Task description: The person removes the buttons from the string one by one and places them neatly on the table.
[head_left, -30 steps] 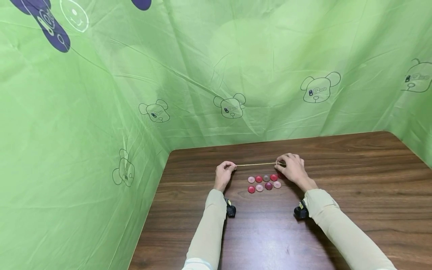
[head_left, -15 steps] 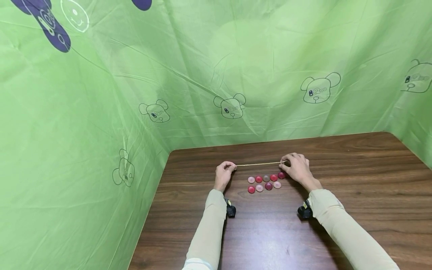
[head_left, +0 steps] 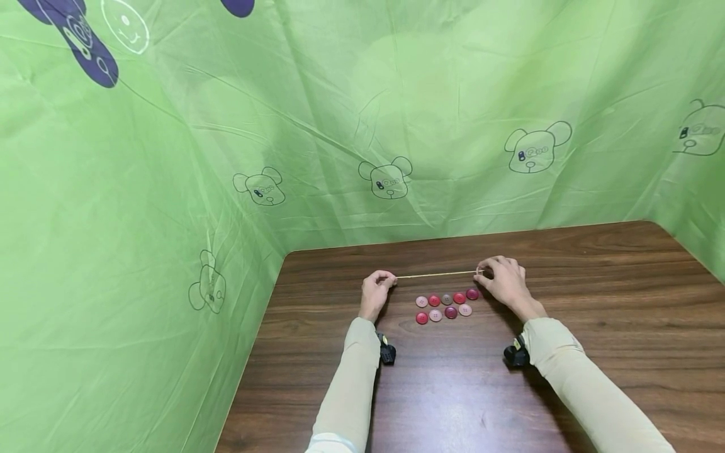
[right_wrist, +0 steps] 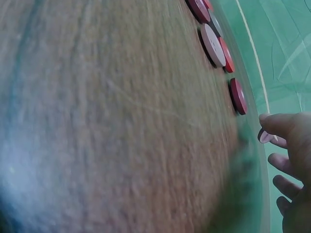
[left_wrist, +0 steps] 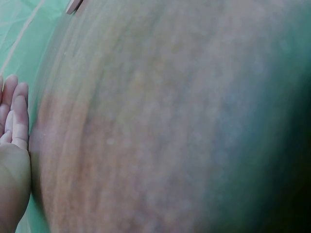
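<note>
A thin yellow string runs nearly straight above the table between both hands. My left hand pinches its left end between thumb and finger; those fingertips are out of sight in the left wrist view. With thumb and index finger, my right hand pinches a small pale pink button at the string's right end. The string appears to pass through this button, but the hole is too small to make out. Just in front of the string lie several loose buttons in two rows, among them a maroon one and a grey-brown one.
The dark wooden table carries the button rows near its middle. Green sheeting with bear drawings hangs behind its back edge and along the left side. A black wrist camera sits under each forearm.
My right hand has slid rightward with the pink button, so the string span between the hands is longer. The maroon button at the back row's right end is now uncovered. My left hand stays put.
</note>
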{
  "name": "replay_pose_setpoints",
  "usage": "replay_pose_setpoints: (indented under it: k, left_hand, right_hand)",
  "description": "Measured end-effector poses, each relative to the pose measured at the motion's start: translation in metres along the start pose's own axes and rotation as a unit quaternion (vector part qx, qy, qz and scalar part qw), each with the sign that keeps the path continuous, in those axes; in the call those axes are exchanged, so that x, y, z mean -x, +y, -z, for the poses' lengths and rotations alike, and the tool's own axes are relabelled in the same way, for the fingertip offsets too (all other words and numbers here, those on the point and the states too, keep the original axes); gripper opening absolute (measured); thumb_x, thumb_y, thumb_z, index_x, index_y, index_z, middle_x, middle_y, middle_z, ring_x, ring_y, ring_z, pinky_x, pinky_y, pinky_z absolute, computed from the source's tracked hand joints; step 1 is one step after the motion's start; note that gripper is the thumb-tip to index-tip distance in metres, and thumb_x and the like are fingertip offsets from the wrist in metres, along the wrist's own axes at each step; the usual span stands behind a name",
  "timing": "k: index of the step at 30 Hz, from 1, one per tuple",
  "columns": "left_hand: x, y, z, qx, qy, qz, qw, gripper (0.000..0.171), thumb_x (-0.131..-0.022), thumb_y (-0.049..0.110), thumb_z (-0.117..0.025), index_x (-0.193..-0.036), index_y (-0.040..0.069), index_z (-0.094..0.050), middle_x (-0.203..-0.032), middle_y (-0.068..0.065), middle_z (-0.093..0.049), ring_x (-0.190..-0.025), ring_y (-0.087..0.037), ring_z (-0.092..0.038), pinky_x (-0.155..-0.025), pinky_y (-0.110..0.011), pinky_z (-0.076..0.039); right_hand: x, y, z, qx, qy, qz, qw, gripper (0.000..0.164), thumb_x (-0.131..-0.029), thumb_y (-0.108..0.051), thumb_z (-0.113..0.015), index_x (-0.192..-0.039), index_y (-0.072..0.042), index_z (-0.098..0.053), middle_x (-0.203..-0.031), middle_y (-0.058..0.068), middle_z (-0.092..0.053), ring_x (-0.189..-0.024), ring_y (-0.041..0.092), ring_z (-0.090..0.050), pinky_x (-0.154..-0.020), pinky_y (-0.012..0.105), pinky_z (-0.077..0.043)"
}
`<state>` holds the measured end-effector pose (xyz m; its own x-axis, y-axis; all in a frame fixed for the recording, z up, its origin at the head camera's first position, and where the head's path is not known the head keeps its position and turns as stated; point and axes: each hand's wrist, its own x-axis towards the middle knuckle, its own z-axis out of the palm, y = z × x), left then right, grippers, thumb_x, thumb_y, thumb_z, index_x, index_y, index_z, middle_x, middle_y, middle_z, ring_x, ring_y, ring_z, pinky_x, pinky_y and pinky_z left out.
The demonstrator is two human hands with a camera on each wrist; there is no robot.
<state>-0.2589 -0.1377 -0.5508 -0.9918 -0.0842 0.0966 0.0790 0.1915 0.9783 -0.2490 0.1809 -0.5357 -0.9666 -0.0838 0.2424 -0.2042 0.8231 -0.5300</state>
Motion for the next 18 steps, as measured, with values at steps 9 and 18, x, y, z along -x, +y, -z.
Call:
replay_pose_setpoints:
  k: [9,18]
  left_hand:
    - [-0.0008,0.0001,-0.0004,0.003,-0.001,-0.004,1.0000,0.010,-0.089,0.008,-0.064,-0.089,-0.001,-0.068,-0.088,-0.020,-0.072,-0.087,-0.034,-0.069,-0.077,-0.032,-0.054]
    - [0.0003,0.0033,0.0002,0.000,-0.002,-0.004,1.0000,0.011,-0.089,0.009,-0.065,-0.090,-0.001,-0.069,-0.088,-0.020,-0.072,-0.087,-0.036,-0.069,-0.073,-0.025,-0.052]
  right_hand:
    - [0.0015,0.0023,0.0047,0.004,-0.007,-0.006,1.000,0.028,-0.087,-0.027,-0.068,-0.107,-0.007,-0.063,-0.127,0.023,-0.053,-0.118,0.047,-0.038,-0.094,0.061,-0.024]
    - [0.0026,0.0043,0.0085,0.003,0.006,0.002,1.000,0.025,-0.086,-0.026,-0.070,-0.103,-0.009,-0.064,-0.124,0.022,-0.054,-0.116,0.046,-0.039,-0.092,0.061,-0.025]
